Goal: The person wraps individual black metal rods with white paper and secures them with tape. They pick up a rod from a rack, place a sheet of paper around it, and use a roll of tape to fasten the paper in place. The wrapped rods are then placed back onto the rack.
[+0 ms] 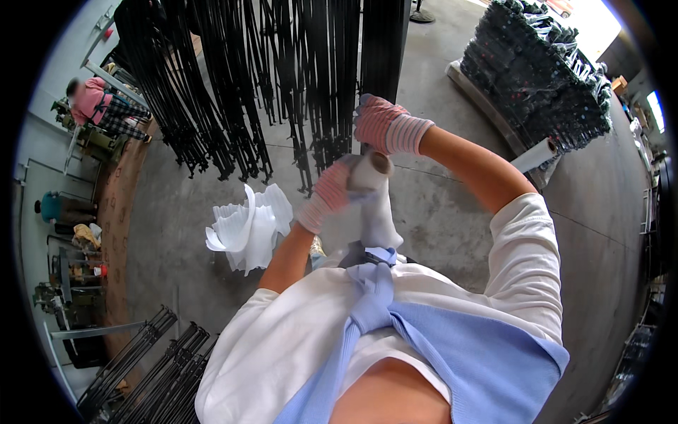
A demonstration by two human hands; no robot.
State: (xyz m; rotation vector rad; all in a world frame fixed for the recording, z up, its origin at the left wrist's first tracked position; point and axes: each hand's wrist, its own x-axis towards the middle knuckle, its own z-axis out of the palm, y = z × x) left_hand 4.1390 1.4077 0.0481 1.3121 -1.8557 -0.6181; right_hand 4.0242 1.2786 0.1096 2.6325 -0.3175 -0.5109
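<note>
In front of me, a white roll [369,175], apparently plastic film with a brown cardboard core, is tilted with its hollow end up. My left hand [330,192], in a pink striped glove and blurred by motion, is closed at the roll's left side. White material [380,222] extends below the roll toward my waist. Just above the roll, my right hand [385,127], gloved alike, is curled closed beside the hanging black metal rods [325,92]. Whatever lies inside its fingers is hidden.
Crumpled white foam sheets [251,226] lie on the concrete floor at left. A wrapped stack of black parts [537,85] stands far right, with another white roll [535,154] at its near corner. More black rods [166,367] are at lower left. Two people [95,102] are at the left wall.
</note>
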